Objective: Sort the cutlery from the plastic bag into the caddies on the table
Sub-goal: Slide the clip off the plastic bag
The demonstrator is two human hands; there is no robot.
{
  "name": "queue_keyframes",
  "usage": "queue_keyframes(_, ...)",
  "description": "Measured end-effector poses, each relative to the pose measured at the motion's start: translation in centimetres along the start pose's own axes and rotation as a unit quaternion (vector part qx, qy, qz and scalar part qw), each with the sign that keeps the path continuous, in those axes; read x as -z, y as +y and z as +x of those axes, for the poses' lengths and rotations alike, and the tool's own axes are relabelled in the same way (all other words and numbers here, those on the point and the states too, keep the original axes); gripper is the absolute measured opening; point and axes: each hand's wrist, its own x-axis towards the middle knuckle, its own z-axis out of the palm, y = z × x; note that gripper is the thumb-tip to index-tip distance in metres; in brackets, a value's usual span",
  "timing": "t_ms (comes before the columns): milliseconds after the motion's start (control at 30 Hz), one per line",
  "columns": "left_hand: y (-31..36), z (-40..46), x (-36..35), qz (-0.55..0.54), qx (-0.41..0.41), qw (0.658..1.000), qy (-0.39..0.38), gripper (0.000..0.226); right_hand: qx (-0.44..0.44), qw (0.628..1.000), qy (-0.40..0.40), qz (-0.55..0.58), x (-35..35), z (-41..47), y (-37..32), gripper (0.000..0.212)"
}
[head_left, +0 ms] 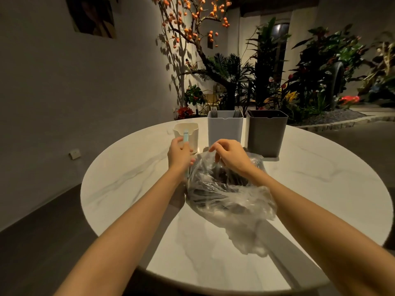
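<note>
Crinkled clear plastic bag (230, 195) of cutlery on round marble table (320, 178)

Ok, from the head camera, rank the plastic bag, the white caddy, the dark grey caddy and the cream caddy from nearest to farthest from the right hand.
From the right hand:
1. Plastic bag: directly under it, the fingers at its opening.
2. White caddy: just behind the hand, centre of the row.
3. Dark grey caddy: behind and to the right.
4. Cream caddy: far left of the row, beyond the left hand.

A crumpled clear plastic bag (230, 195) of dark cutlery lies under the right fingers; cream (189, 133), white (224, 130) and grey (267, 133) caddies stand upright just beyond the fingertips
</note>
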Motion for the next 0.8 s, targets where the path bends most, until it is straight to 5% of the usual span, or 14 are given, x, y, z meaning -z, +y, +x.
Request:
queue_keyframes(333,-4.5,2.6,4.0,0.286,0.014,0.958,-0.029,0.032,-0.056,0.981,0.021,-0.184,-2.9,0.2,0.6,0.035)
queue_keyframes(633,-8.0,4.9,5.9,0.42,0.002,0.907,-0.013,0.016,-0.06,0.976,0.045,-0.206,-3.5,0.2,1.3,0.031)
queue_keyframes(800,-8.3,5.3,5.6,0.407,-0.002,0.913,-0.007,0.02,-0.056,0.972,0.049,-0.222,-3.8,0.3,1.4,0.029)
